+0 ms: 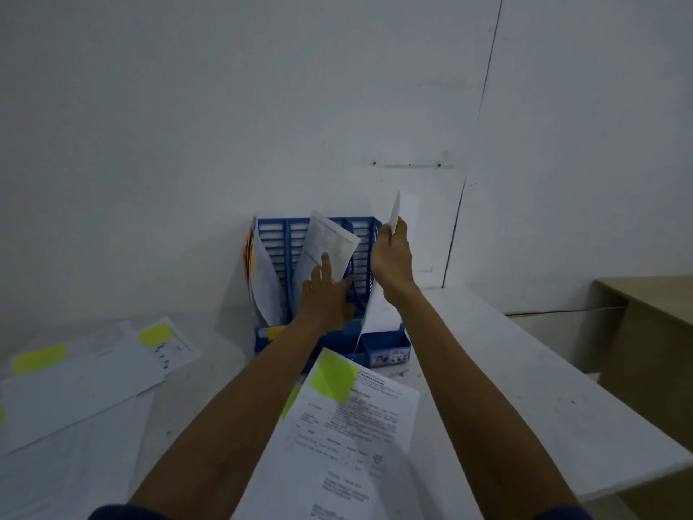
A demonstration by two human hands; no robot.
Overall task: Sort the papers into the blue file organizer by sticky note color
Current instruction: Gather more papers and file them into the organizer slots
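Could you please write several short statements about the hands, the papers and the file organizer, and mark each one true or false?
1. The right hand grips a sheet standing in the rightmost slot of the blue file organizer. True.
2. The left hand lies flat on the table. False: it reaches into the organizer, fingers against a printed sheet in the middle slot.
3. The printed page nearest the camera carries a yellow-green sticky note. True.
4. The leftmost slot is empty. False: it holds papers.
5. The organizer stands against the wall. True.
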